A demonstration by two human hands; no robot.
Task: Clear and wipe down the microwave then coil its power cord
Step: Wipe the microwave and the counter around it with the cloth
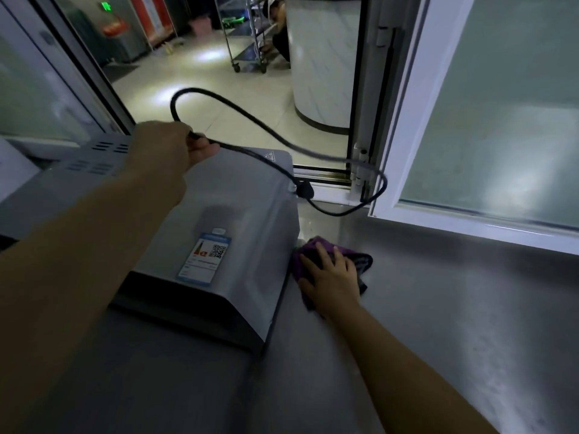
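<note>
1. Head view, looking down over both forearms: a grey microwave [219, 220] sits on a steel bench [438, 324], its top facing the camera and a blue-and-white label with a QR code [205, 258] stuck on that top.
2. The left hand [170, 145] is raised above the far end of the microwave, fingers curled round a black power cord [250, 117] and gripping it.
3. From that hand the cord rises in a loop beyond the knuckles, then sweeps away to the hand's right, curves down by a window hinge, and comes back to the microwave's rear corner, where a black plug-like end [302, 187] sits. The cord looks blurred along its length.
4. The right hand [332, 270] lies flat with fingers spread and straight, pressing on a purple cloth [313, 245]. The cloth lies on the bench under and just beyond the fingers, touching or nearly touching the microwave's side to the hand's left.
5. To the right hand's far right a white-framed window sash [413, 120] with frosted glass stands swung open.
6. Beyond the left hand, through the opening, a pale tiled floor [250, 86], a wheeled metal trolley [247, 36] and a crouching person [279, 29] are visible.
</note>
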